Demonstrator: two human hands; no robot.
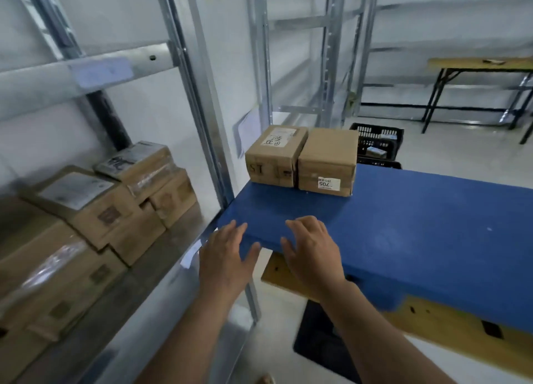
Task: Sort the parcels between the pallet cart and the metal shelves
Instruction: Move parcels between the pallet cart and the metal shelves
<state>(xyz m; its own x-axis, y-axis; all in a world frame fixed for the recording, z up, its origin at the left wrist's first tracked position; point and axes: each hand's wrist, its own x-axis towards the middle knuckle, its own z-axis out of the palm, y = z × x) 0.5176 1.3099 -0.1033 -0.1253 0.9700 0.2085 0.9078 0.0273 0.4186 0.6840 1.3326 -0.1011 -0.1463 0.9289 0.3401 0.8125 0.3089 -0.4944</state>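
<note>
Two brown cardboard parcels stand side by side at the far left corner of the blue pallet cart (418, 239): a labelled one (274, 157) on the left and a plainer one (327, 164) with a small white sticker on the right. Both my hands hover over the cart's near left corner, well short of the parcels. My left hand (227, 254) is open with fingers spread and holds nothing. My right hand (313, 251) is likewise open and empty. On the metal shelf (138, 291) to my left lie several stacked brown parcels (95, 210).
Shelf uprights (199, 109) stand between the shelf and the cart. A black plastic crate (377, 144) sits on the floor behind the cart. A folding table (478, 66) stands at the back right. A dark mat (320, 343) lies under the cart.
</note>
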